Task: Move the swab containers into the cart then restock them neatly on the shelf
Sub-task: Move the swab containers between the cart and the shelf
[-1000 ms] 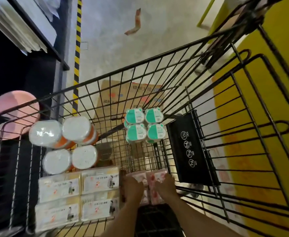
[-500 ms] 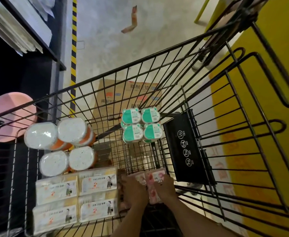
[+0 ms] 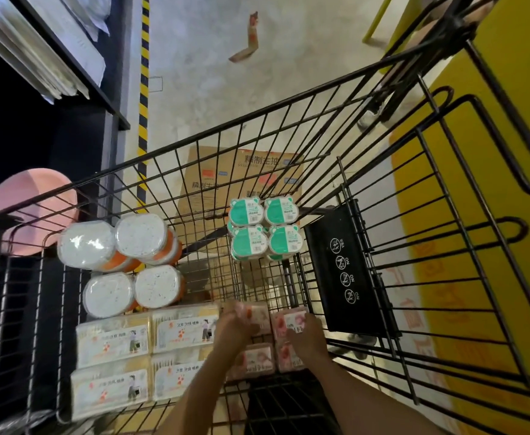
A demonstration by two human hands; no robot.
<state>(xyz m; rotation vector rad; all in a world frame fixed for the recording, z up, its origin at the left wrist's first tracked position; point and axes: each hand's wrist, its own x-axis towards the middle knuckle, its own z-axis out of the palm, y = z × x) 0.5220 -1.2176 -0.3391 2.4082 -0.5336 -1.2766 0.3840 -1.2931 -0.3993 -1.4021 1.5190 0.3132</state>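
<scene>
A black wire cart (image 3: 288,114) holds several swab containers. Round white-lidded tubs with orange bases (image 3: 116,243) lie at its left. Yellow-white rectangular boxes (image 3: 144,340) sit in front of them. Teal bear-shaped packs (image 3: 265,229) stand toward the far middle. Pink boxes (image 3: 257,359) lie near the cart's near end. My left hand (image 3: 230,324) grips one pink box (image 3: 254,312), lifted a little above the others. My right hand (image 3: 304,332) grips another pink box (image 3: 288,320) beside it.
A black flap with warning icons (image 3: 345,271) hangs inside the cart's right side. A cardboard box (image 3: 241,174) lies on the floor below the cart. Dark shelving (image 3: 53,73) and a pink round object (image 3: 34,199) are at left. A yellow wall (image 3: 493,215) runs along the right.
Both hands have come slightly apart over the pink boxes. The left hand has lifted its pink box up and to the left; the lower pink boxes now show beneath.
</scene>
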